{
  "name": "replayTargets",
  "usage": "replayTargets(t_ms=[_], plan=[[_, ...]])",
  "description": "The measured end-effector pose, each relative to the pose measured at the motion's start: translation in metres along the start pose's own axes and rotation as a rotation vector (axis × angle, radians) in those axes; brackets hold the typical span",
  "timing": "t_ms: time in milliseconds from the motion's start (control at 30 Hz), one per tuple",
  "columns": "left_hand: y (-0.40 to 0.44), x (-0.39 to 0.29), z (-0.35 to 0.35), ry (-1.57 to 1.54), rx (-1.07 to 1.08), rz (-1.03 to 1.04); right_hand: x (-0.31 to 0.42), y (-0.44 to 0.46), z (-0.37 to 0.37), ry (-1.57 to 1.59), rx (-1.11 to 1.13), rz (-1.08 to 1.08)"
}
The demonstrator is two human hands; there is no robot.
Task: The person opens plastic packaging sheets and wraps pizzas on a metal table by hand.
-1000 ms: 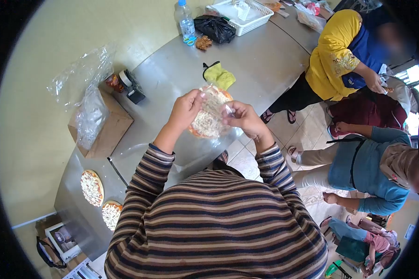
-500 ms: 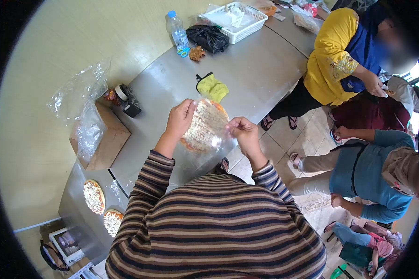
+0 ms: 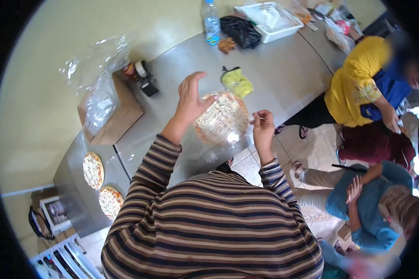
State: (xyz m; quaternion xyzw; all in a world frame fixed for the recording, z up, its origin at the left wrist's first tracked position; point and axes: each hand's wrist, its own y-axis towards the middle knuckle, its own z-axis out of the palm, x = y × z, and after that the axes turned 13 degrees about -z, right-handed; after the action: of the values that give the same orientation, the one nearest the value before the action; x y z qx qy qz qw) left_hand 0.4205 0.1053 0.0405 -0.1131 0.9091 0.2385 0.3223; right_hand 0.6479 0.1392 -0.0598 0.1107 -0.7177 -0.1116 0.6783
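- Near the front edge of the metal table (image 3: 288, 69), between the two hands, is a round pizza (image 3: 226, 120) with pale, shredded topping and a glossy clear plastic wrap; whether it rests on the surface or is held just above cannot be told.
- At its left rim, the left hand (image 3: 192, 100) is spread, fingers raised and apart, the thumb reaching over the edge.
- Just beside its right rim, the right hand (image 3: 264, 128) has bent fingers; whether they grip the wrap cannot be told.
- Just beyond lies a yellow-green cloth (image 3: 237, 83).
- To the left stand a cardboard box (image 3: 123, 116) with clear plastic bags (image 3: 100, 107) and a black tape dispenser (image 3: 149, 88).
- Nearer on the left are two more pizzas (image 3: 93, 170).
- Far off are a water bottle (image 3: 212, 24), scissors (image 3: 212, 41), a black plastic bag (image 3: 242, 32) and a white basket (image 3: 284, 33).
- On the right are people in yellow (image 3: 354, 88) and teal (image 3: 370, 232) tops.
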Motion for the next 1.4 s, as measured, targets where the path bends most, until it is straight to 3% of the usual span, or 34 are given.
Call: replayTargets(t_ms=[67,133,167,267,433,700,800,967,1100,1200,1267,1367,1400], plan=[[-0.036,0.020,-0.016,0.050,0.013,0.009,-0.002,0.002,-0.002,-0.217,0.134,-0.148],[-0.081,0.052,-0.034,0.210,0.060,0.034,-0.012,0.007,-0.002,-0.364,0.221,-0.438],[-0.108,0.070,-0.040,0.258,0.080,-0.073,-0.004,0.010,-0.001,-0.387,0.275,-0.532],[-0.178,0.120,-0.054,0.413,0.129,-0.382,-0.003,0.008,0.006,-0.312,0.316,-0.264],[-0.218,0.143,-0.071,0.547,0.236,-0.685,0.032,0.012,0.021,-0.199,0.513,-0.167],[-0.221,0.155,-0.072,0.669,0.314,-0.751,0.014,0.041,-0.001,-0.226,0.740,-0.066],[-0.219,0.152,-0.075,0.669,0.337,-0.759,0.017,0.037,-0.001,-0.388,0.795,-0.288],[-0.213,0.139,-0.081,0.670,0.368,-0.735,0.010,0.037,-0.013,-0.362,0.745,-0.229],[-0.218,0.147,-0.077,0.694,0.397,-0.730,-0.003,0.037,-0.021,-0.460,0.717,-0.428],[-0.217,0.147,-0.079,0.697,0.427,-0.741,-0.047,0.062,-0.058,-0.747,0.570,-0.664],[-0.216,0.145,-0.079,0.691,0.444,-0.740,-0.066,0.083,-0.095,-0.932,0.388,-0.522],[-0.217,0.144,-0.081,0.693,0.453,-0.737,-0.026,0.085,-0.088,-0.730,0.287,-0.211],[-0.216,0.142,-0.081,0.695,0.454,-0.735,-0.014,0.079,-0.076,-0.661,0.371,-0.214]])
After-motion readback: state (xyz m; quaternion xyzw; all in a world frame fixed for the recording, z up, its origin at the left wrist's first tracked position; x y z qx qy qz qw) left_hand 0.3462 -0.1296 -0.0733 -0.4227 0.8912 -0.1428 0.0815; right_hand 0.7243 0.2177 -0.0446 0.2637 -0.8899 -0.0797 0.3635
